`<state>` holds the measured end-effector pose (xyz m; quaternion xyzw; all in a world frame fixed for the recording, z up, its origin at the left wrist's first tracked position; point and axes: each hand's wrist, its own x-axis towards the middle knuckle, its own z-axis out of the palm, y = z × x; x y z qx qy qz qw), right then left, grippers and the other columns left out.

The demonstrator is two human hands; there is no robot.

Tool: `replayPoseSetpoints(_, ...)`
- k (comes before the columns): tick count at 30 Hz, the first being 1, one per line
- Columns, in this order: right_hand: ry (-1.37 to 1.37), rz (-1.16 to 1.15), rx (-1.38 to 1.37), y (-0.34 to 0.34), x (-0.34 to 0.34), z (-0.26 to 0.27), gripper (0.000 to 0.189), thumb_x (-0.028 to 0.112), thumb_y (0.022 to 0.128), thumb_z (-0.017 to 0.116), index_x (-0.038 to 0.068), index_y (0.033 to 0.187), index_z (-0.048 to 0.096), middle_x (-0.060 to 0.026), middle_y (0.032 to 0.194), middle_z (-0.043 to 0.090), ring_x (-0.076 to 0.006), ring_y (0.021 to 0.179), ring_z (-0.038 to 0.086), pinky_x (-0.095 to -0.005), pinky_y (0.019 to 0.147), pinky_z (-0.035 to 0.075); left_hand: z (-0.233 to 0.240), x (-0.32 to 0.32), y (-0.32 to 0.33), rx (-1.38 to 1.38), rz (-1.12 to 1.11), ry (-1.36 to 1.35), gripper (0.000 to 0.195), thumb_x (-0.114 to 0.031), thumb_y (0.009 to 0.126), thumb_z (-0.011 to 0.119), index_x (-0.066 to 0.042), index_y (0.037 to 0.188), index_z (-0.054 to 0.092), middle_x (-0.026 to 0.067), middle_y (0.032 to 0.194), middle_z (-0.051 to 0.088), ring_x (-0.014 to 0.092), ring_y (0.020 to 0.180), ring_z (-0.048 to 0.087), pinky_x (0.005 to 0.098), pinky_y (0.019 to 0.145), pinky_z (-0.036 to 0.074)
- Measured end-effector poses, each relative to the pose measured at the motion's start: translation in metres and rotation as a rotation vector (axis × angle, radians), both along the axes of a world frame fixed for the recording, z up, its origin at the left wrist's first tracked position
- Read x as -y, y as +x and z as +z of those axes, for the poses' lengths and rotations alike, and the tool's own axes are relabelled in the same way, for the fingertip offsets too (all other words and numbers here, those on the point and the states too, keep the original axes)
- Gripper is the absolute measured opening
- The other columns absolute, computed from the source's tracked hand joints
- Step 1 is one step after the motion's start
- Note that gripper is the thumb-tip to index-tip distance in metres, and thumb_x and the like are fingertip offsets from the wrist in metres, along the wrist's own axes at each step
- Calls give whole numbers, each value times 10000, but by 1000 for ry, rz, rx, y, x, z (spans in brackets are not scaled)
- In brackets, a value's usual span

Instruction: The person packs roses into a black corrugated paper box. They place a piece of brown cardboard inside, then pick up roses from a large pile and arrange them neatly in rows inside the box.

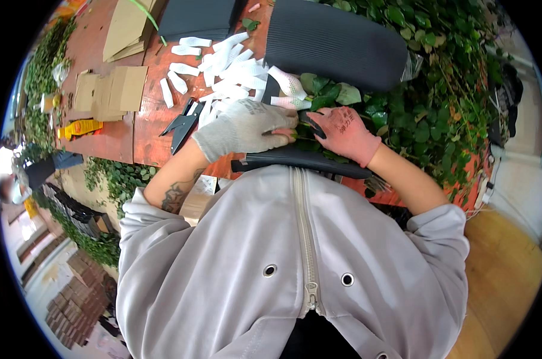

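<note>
My left hand (248,128), in a grey knit glove, has its thumb and fingers closed around a pink and green flower bud (285,133). Close beside it, my right hand (345,132), in a pink glove, has its fingers curled on a small black object (315,124) over green stems; what that object is, I cannot tell. Two mesh foam sleeves with pink inside (289,83) lie just beyond the hands, by leaves (329,94). Nearer my body lies a black corrugated sheet (298,160). White mesh foam sleeves (230,67) are heaped beyond my left hand.
A large black corrugated sheet (333,45) lies at the back, beside piled leafy stems (428,112). Left of my hands are a black tool or bracket (184,125), cardboard pieces (113,92) and a yellow bottle (80,129). A person (17,184) is at the far left.
</note>
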<state>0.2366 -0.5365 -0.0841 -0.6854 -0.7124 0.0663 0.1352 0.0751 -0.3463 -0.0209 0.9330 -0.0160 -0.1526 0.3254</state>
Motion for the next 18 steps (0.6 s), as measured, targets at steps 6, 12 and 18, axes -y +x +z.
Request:
replayPoseSetpoints(6, 55, -73, 180, 4, -12, 21, 384, 311, 801, 603, 131, 1140, 596, -55, 1025, 642, -225, 853, 631, -352, 742, 489, -31, 1, -14, 279, 8, 68, 350, -394, 883, 520, -162, 1098, 669, 18, 1146, 641, 225, 925, 643, 373, 799, 499)
replayPoseSetpoints(12, -45, -165, 186, 8, -18, 23, 365, 295, 794, 618, 116, 1112, 604, -104, 1074, 647, -225, 868, 652, -346, 735, 508, -30, 2, -15, 183, -9, 115, 313, -327, 883, 543, -138, 1099, 669, 42, 1193, 616, 242, 992, 620, 359, 847, 486)
replayPoseSetpoints(18, 98, -334, 98, 27, -21, 48, 328, 223, 768, 646, 101, 1070, 619, -72, 1019, 653, -267, 840, 642, -362, 734, 512, -36, 4, -18, 327, 28, 59, 278, -326, 862, 568, -136, 1021, 695, 30, 1110, 654, 226, 916, 641, 352, 804, 500)
